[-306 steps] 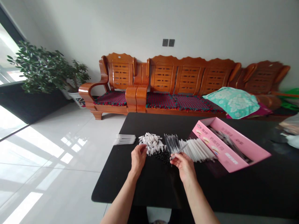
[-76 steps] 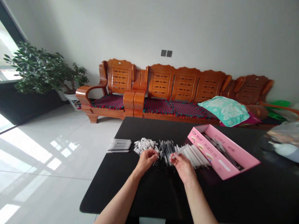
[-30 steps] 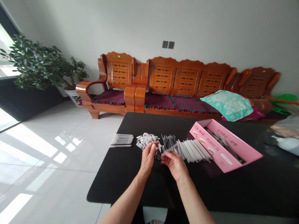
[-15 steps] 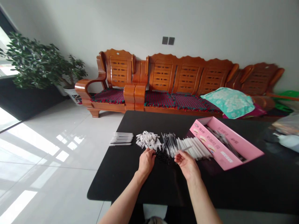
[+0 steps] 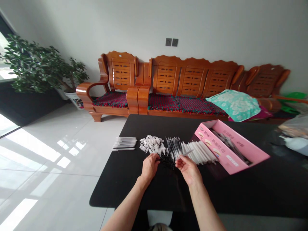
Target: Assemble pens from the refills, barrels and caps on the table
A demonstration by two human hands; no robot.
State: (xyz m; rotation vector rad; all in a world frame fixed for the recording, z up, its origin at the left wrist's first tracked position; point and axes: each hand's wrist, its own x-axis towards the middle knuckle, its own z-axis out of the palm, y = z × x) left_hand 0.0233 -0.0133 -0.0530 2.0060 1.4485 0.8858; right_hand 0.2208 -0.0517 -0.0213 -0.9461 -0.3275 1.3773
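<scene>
My right hand [image 5: 189, 167] pinches a thin whitish pen barrel [image 5: 187, 153], its far end pointing right over a row of white pen barrels [image 5: 201, 152]. My left hand [image 5: 150, 165] has its fingers bent together at the edge of a pile of small black pieces [image 5: 166, 160]; what they hold, if anything, is hidden. Just beyond that hand lies a heap of short white caps [image 5: 152, 144]. Dark, thin pen refills [image 5: 173, 146] lie between the caps and the barrels. At the table's left side, several white pens [image 5: 124, 143] lie side by side.
A pink open box [image 5: 232, 149] with dark thin items inside stands on the black table [image 5: 134, 195] at right. A plastic bag [image 5: 295, 128] is at the far right. Behind the table runs a wooden sofa [image 5: 166, 75] with a green cloth [image 5: 235, 104]; a potted plant [image 5: 43, 67] stands left.
My right hand has moved a little left with the pen barrel, closer to my left hand. The left hand stays by the black pieces.
</scene>
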